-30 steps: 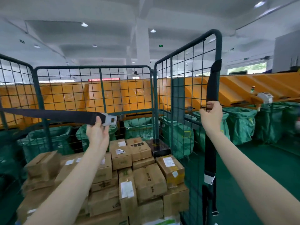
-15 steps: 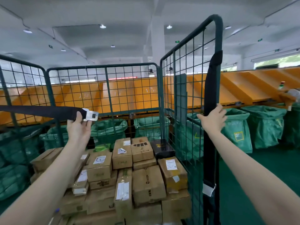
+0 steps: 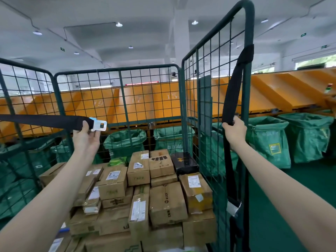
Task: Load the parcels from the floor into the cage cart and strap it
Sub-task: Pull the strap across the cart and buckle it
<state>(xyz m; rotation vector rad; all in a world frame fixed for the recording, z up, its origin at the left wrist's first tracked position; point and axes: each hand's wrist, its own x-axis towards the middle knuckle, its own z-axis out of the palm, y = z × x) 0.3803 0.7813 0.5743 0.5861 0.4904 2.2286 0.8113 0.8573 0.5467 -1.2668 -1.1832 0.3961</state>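
Observation:
A green wire cage cart [image 3: 248, 99] stands in front of me, stacked with several brown cardboard parcels [image 3: 166, 200] and one black box [image 3: 184, 161]. My left hand [image 3: 87, 137] grips a black strap [image 3: 45, 120] coming from the cart's left side, just behind its metal buckle tongue [image 3: 99, 124]. My right hand [image 3: 234, 131] grips a second black strap [image 3: 234, 90] that hangs from the top of the right side panel's front post; its lower part with a grey buckle [image 3: 234, 208] dangles below my hand.
Behind the cart run orange sorting chutes [image 3: 272, 91] with several green mail sacks [image 3: 271, 140] beneath them. Green floor [image 3: 300, 180] lies to the right of the cart. More green sacks show through the left mesh panel [image 3: 27, 106].
My view has tilted up and closer to the cart. My left hand has carried the strap's buckle tongue rightwards a little; my right hand keeps its hold on the hanging strap.

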